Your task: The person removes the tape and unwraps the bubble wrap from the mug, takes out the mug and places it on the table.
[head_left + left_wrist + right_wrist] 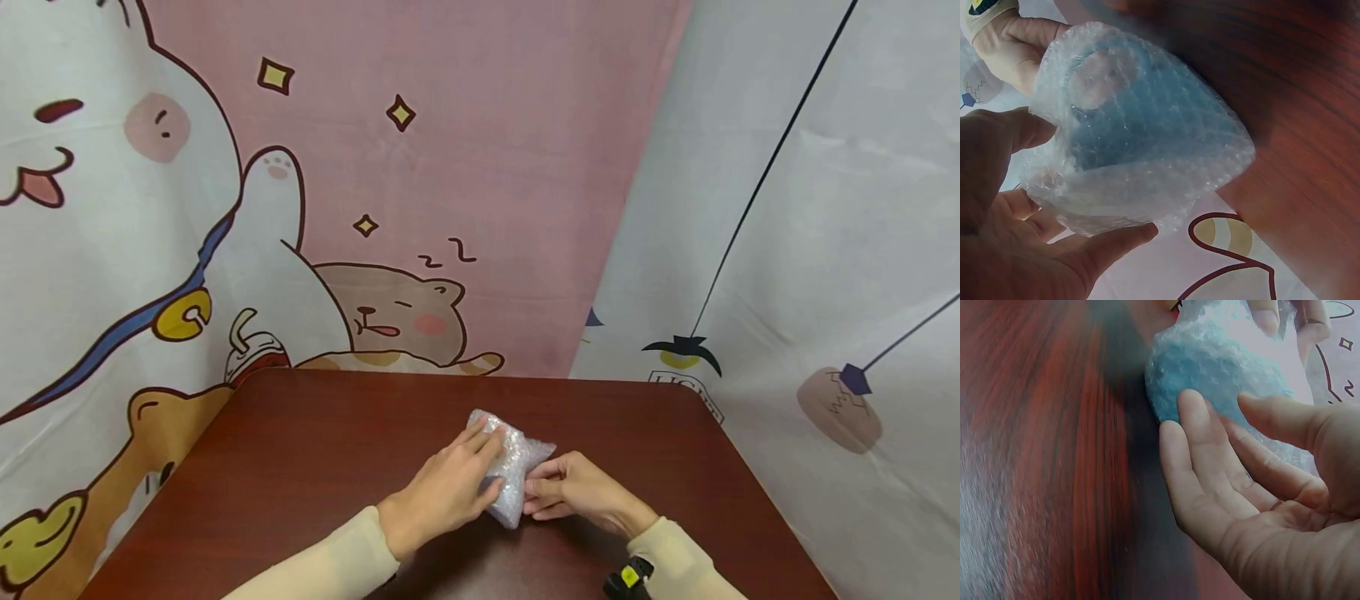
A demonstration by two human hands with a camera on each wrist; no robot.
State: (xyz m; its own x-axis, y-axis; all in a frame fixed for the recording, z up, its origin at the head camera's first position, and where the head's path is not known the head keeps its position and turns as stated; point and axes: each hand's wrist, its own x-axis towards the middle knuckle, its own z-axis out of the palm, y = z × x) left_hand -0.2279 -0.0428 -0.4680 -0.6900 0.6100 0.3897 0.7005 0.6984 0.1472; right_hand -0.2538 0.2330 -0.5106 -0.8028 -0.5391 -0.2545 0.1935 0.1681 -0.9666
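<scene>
A bubble-wrapped bundle (513, 471) is held above the brown table (337, 450). Through the clear wrap a blue item (1166, 119) with a pale round patch shows; its kind cannot be made out. My left hand (448, 487) grips the bundle from the left, thumb on one side and fingers on the other in the left wrist view. On the other side is my right hand (585, 493), its fingers loosely bent against or close beside the wrap. A gap separates its thumb from its fingertips (1192, 403) in the right wrist view.
Behind the table's far edge hangs a pink cloth (510, 167) printed with cartoon animals. A pale cloth (840, 217) with drawn lamps hangs on the right. A black wrist device (628, 578) with a yellow mark sits at the right sleeve.
</scene>
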